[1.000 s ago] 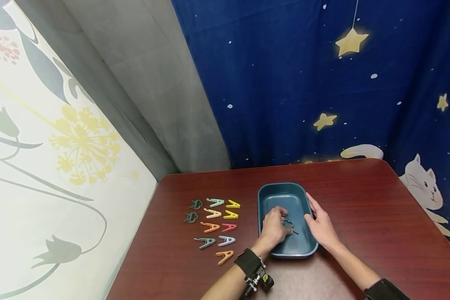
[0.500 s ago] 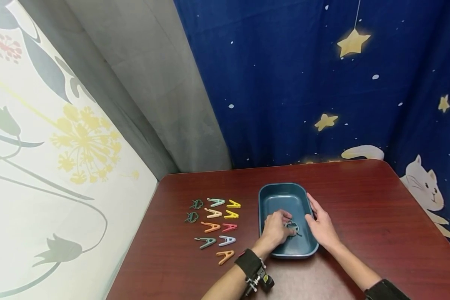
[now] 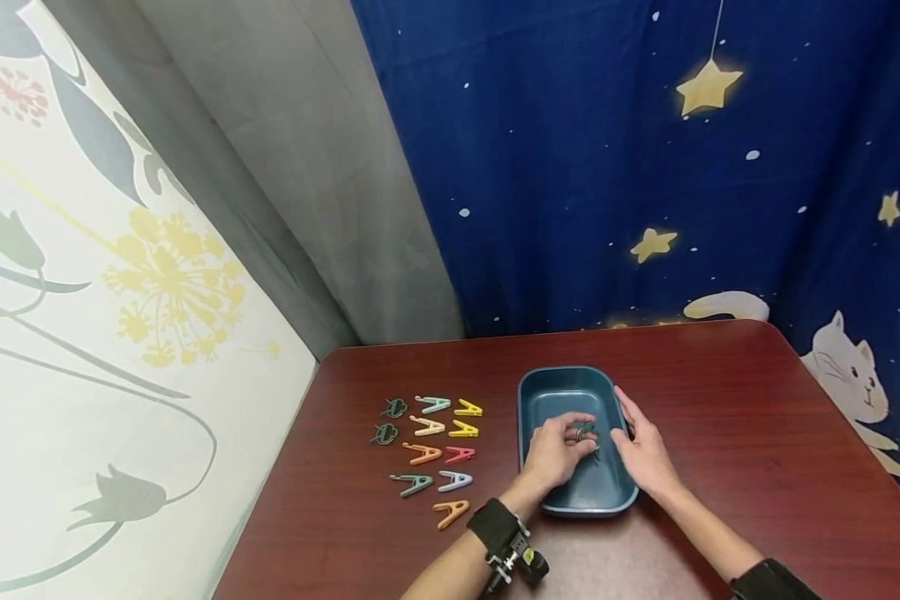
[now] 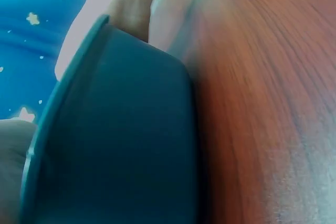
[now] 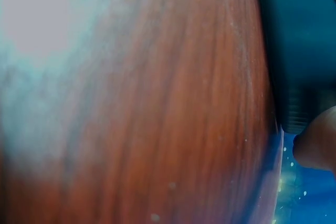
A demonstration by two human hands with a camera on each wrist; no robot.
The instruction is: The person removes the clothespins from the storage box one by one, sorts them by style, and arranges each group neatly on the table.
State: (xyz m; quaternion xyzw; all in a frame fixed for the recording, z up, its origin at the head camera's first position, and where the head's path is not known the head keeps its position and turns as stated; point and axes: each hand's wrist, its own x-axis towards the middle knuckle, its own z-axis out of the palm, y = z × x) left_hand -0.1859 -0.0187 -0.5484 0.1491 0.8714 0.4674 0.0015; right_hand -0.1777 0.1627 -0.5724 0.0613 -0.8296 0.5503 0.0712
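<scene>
Left hand (image 3: 557, 454) pinches a dark green plastic clip (image 3: 585, 433) inside the teal plastic tray (image 3: 570, 379); right hand (image 3: 645, 454), fingers straight, steadies its rim; next, seemingly, lifting the clip clear.

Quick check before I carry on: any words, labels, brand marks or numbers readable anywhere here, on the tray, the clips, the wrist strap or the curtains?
None can be read.
Blue tray: no label or mark shows.
Clips on the table: A-shaped, but they bear no print.
Dark clip pinched by the left hand: too small to tell.
Wrist strap: no legible marking.
Blue curtain: stars and cats only, no text.
Right hand rests at the tray's rim.
</scene>
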